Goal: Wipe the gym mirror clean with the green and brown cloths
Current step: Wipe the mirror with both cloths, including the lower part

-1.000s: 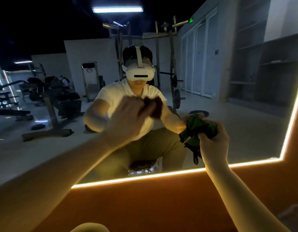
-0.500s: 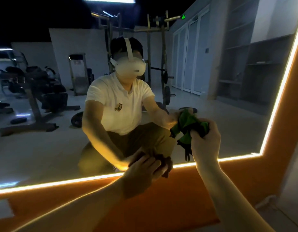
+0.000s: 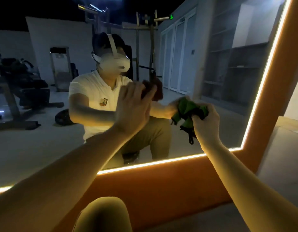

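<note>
The big gym mirror (image 3: 41, 148) fills the wall ahead, edged by a glowing light strip (image 3: 161, 162). My left hand (image 3: 133, 108) lies flat with straight fingers, pressing the brown cloth (image 3: 155, 90) against the glass near the mirror's middle. Most of that cloth is hidden behind my fingers. My right hand (image 3: 206, 122) grips the bunched green cloth (image 3: 186, 109) at the glass lower right of the left hand; a dark loop hangs from the cloth. The mirror reflects me crouching with both cloths.
An orange wall panel (image 3: 161, 190) frames the mirror below and on the right. My knee (image 3: 103, 215) sits low in front. Reflected gym machines (image 3: 19, 84) and a rack show in the glass. Grey floor (image 3: 279, 156) lies at the right.
My left hand has swept the brown cloth up from the mirror's bottom edge to its middle. My right hand stays at the glass with the green cloth. My head has tilted.
</note>
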